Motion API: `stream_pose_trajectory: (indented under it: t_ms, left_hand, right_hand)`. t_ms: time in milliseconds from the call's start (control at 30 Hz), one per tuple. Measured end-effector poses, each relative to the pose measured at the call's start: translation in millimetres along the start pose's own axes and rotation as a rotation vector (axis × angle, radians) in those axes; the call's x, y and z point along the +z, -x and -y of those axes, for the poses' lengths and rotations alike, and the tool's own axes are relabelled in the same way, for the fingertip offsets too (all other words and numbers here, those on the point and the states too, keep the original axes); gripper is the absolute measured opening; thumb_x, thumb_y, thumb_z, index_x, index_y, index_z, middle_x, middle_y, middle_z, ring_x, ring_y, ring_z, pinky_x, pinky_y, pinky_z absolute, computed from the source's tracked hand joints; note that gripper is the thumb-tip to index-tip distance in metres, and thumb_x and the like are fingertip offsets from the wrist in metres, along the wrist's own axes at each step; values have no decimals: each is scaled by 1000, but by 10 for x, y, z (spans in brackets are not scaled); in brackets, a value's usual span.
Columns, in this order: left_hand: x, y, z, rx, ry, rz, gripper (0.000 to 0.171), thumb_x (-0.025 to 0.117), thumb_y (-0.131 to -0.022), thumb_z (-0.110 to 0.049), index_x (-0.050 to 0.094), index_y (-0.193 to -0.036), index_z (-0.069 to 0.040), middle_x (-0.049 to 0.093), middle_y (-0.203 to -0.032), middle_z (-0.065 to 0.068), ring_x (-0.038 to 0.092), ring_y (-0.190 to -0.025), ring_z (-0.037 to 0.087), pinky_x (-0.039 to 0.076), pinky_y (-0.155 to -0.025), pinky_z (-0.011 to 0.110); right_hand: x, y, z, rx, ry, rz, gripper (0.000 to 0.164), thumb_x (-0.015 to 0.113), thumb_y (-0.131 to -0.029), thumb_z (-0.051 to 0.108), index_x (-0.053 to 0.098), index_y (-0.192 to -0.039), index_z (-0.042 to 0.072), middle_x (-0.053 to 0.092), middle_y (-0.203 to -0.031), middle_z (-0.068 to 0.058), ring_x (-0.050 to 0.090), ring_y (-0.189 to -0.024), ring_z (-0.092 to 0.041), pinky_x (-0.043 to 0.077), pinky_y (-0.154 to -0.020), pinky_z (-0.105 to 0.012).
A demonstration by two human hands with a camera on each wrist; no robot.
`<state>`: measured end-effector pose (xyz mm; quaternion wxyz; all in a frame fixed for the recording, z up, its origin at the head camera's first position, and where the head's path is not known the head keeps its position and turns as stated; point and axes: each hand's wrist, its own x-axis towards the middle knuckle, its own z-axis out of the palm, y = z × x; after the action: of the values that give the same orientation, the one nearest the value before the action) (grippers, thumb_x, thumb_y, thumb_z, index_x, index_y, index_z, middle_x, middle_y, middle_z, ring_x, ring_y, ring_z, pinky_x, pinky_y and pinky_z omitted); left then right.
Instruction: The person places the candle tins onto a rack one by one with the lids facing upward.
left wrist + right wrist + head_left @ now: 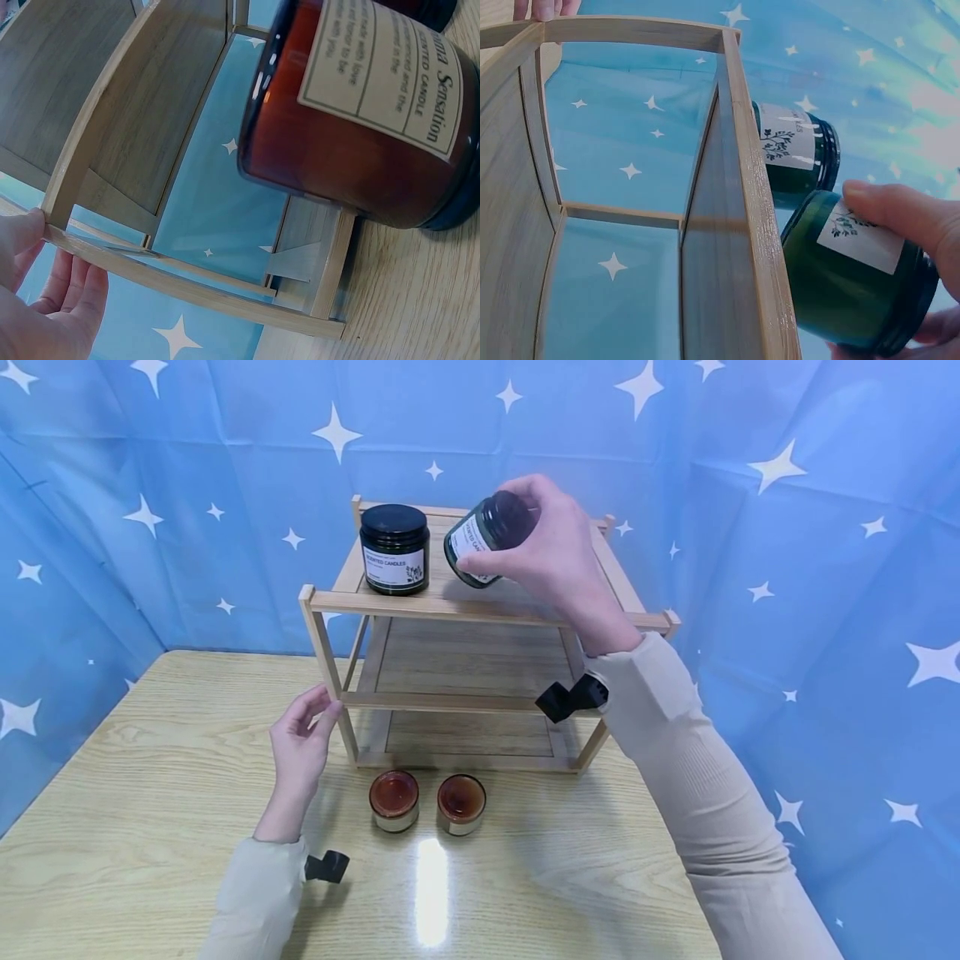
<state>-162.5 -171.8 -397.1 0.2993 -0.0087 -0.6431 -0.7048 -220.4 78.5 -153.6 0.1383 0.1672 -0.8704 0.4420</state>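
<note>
My right hand [555, 547] grips a dark green scented candle jar [471, 539] with a black lid, tilted over the top board of a wooden shelf rack [480, 606]. Thumb on the white label, the hand holds it near the front rail in the right wrist view, where the jar [847, 281] overlaps a second green jar [791, 165]. That other candle jar [394, 560] stands upright at the top board's left. Lower down, my left hand [300, 739] pinches the rack's front left post [64, 202] between thumb and fingers, beside the middle rail.
Two amber glass candles, one on the left [393, 802] and one on the right [461, 806], stand on the wood-grain table [187, 760] before the rack. Behind hangs a blue curtain [247, 485] with white stars. Each sleeve carries a small black wrist camera [573, 696].
</note>
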Motion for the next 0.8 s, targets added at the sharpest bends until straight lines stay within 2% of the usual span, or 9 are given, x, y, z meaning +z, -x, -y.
stream_pose_trajectory:
  t_ms: [133,300,467,800]
  left_hand:
    - [2,-2,3,2,9,0,22,59,-89,13,66,-109,8,66,-88,-11,62,-90,5,51,-84,16]
    - [2,-4,7,5,18,-2,22,59,-89,13,68,-108,5,66,-88,-11,62,-90,6,51,-84,16]
    - [2,-4,4,12,12,1,22,59,-89,14,66,-108,8,66,-88,-11,62,-90,5,51,-84,16]
    - [-2,-6,3,13,17,6,22,59,-89,13,66,-109,9,66,-89,-10,62,-90,6,51,-84,16]
  right_hand:
    - [15,-32,6,-6,67,33,81,89,-68,18,50,-140,14,55,-129,-2,52,-110,-12,42,-94,-19]
    - [48,-72,-1,6,135,60,82,88,-69,17,47,-140,12,56,-132,-1,52,-115,-11,38,-97,-17]
    - [81,-91,-39,-21,153,82,77,87,-71,15,49,-138,8,56,-133,-3,52,-115,-13,39,-97,-17]
    - [120,-107,-39,-47,178,134,78,86,-73,15,48,-141,11,49,-137,-4,46,-121,-16,35,-102,-19]
